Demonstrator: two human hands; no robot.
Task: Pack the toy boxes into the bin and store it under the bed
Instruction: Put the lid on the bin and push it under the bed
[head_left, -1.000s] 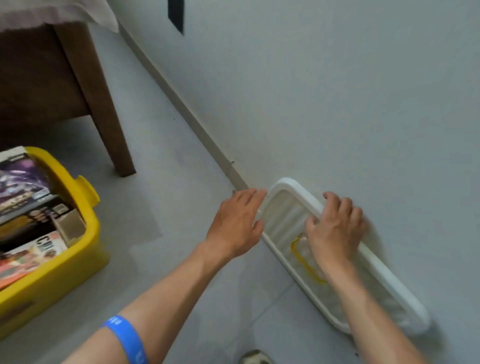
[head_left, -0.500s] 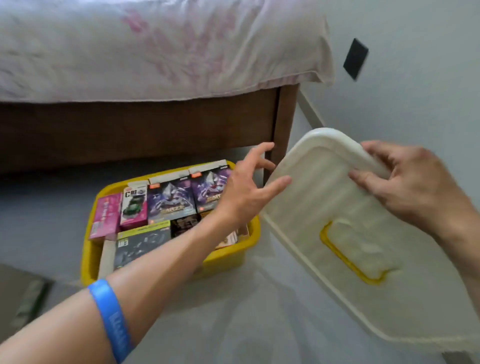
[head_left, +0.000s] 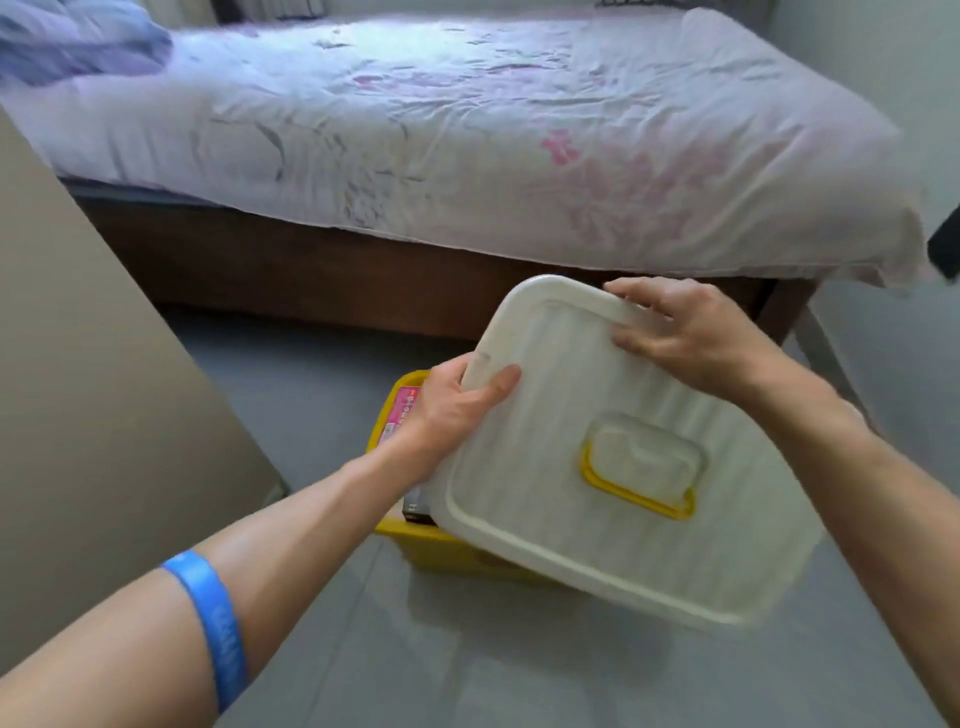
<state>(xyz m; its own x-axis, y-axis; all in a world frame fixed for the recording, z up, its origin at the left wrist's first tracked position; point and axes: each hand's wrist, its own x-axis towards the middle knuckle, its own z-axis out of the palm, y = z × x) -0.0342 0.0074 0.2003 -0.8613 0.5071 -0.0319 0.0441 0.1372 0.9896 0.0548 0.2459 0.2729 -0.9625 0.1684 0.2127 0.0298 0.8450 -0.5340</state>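
Bin (head_left: 410, 540) — lid (head_left: 561, 509) held above by both hands.

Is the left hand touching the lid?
Touching. The head view shows the left hand gripping the lid's left edge, thumb on top.

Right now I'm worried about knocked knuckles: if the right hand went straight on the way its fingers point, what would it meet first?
Probably nothing soon: the right hand points left along the lid, over bare floor.

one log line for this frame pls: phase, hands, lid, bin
phase: lidding | left hand: grips lid edge | right hand: grips far edge | white lid: tilted above bin, not seated | yellow bin: on floor beside bed
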